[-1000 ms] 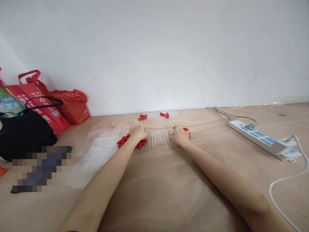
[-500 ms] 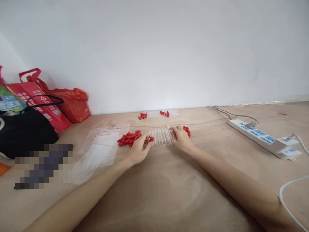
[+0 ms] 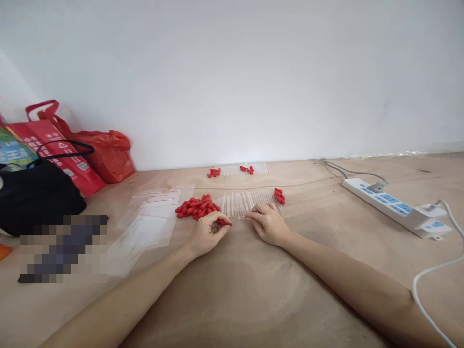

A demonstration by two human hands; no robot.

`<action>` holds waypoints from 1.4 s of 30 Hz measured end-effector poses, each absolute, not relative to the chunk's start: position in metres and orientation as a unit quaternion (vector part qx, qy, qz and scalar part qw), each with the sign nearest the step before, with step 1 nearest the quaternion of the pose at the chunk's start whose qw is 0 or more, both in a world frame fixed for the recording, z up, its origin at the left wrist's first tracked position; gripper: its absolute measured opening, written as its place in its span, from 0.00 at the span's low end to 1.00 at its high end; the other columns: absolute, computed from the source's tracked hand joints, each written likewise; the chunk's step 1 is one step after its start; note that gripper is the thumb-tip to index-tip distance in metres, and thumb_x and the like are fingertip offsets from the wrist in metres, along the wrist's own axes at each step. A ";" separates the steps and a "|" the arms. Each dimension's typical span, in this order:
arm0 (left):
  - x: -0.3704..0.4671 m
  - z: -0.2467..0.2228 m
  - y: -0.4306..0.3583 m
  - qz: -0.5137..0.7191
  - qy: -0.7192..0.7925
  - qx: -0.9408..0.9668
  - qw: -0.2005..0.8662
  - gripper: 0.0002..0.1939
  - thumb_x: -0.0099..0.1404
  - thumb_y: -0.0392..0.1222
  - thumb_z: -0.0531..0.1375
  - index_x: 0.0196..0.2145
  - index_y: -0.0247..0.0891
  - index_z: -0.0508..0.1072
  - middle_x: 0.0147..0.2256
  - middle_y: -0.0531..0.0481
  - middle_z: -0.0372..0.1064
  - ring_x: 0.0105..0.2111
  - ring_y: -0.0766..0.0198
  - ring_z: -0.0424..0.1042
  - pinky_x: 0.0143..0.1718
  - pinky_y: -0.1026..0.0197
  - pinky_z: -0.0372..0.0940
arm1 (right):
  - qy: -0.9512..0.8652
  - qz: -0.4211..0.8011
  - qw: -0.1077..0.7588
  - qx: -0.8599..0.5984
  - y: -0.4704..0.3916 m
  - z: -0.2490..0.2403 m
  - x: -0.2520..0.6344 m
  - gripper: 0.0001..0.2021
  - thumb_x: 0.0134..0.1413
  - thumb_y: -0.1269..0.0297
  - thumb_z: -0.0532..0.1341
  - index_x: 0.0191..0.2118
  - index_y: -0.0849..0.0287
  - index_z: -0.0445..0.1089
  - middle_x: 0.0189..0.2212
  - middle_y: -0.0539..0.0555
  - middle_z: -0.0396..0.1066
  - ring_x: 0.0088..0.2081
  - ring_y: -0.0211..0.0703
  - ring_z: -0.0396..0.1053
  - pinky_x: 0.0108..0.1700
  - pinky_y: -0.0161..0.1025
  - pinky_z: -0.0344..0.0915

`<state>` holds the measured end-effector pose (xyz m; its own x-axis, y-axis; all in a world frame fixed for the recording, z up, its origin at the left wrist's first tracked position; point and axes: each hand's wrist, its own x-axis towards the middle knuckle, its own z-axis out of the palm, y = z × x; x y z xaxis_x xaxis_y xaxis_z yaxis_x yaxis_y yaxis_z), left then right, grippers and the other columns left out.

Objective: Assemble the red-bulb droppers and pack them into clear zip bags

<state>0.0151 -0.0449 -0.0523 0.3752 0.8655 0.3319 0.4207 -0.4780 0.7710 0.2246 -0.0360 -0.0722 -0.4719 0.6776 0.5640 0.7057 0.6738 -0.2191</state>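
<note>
My left hand [image 3: 208, 234] pinches a red rubber dropper bulb [image 3: 225, 223] between thumb and fingers, its narrow end pointing right. Just behind that hand lies a heap of red bulbs [image 3: 194, 205]. My right hand [image 3: 268, 224] is closed on a thin clear dropper tube [image 3: 243, 217], whose end sticks out toward the left hand. A small gap parts the bulb from the tube. Behind both hands, a row of clear tubes [image 3: 235, 200] lies side by side. At the row's right end sit several red bulbs [image 3: 279, 196] on top of the tubes.
Clear zip bags [image 3: 154, 224] lie left of the heap. Near the wall, another clear bag [image 3: 230, 170] has red bulbs by it. A power strip [image 3: 395, 205] with cables stands at right. Red bags [image 3: 112, 154] and a black bag [image 3: 39, 198] crowd the left.
My right hand has come toward me from the row, now with a tube in its fingers. My left hand has lowered slightly toward me, and the bulb in it has turned to point right.
</note>
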 end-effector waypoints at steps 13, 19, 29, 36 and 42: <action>0.015 -0.048 -0.046 0.324 0.410 0.842 0.134 0.12 0.64 0.42 0.49 0.36 0.38 0.70 0.27 0.50 0.70 0.29 0.62 0.65 0.36 0.60 0.59 | -0.867 -0.021 0.333 -0.369 -0.039 -0.072 0.219 0.11 0.57 0.66 0.51 0.40 0.57 0.68 0.31 0.53 0.68 0.33 0.37 0.63 0.38 0.38 0.51; 0.015 -0.050 -0.045 0.305 0.405 0.855 0.109 0.14 0.65 0.43 0.45 0.30 0.37 0.67 0.26 0.51 0.67 0.29 0.62 0.63 0.35 0.60 0.57 | -0.877 0.013 0.330 -0.348 -0.042 -0.071 0.217 0.10 0.56 0.68 0.50 0.40 0.59 0.66 0.32 0.54 0.67 0.35 0.38 0.64 0.38 0.38 0.53; 0.015 -0.051 -0.045 0.288 0.410 0.861 0.091 0.12 0.65 0.43 0.46 0.33 0.37 0.66 0.28 0.50 0.66 0.30 0.62 0.62 0.34 0.60 0.55 | -0.873 0.018 0.360 -0.329 -0.043 -0.070 0.217 0.11 0.57 0.68 0.50 0.42 0.59 0.65 0.31 0.54 0.67 0.34 0.38 0.63 0.38 0.38 0.54; 0.014 -0.049 -0.045 0.294 0.398 0.864 0.094 0.11 0.64 0.43 0.47 0.33 0.38 0.68 0.28 0.50 0.68 0.30 0.61 0.63 0.35 0.60 0.55 | -0.879 0.000 0.341 -0.333 -0.042 -0.072 0.217 0.11 0.56 0.68 0.50 0.42 0.57 0.66 0.32 0.54 0.67 0.34 0.38 0.64 0.38 0.39 0.53; 0.015 -0.049 -0.045 0.290 0.375 0.875 0.100 0.11 0.63 0.42 0.49 0.32 0.39 0.70 0.26 0.50 0.69 0.29 0.62 0.64 0.36 0.59 0.56 | -0.881 0.008 0.353 -0.315 -0.040 -0.073 0.220 0.12 0.56 0.69 0.50 0.42 0.56 0.68 0.29 0.52 0.68 0.33 0.37 0.64 0.39 0.39 0.51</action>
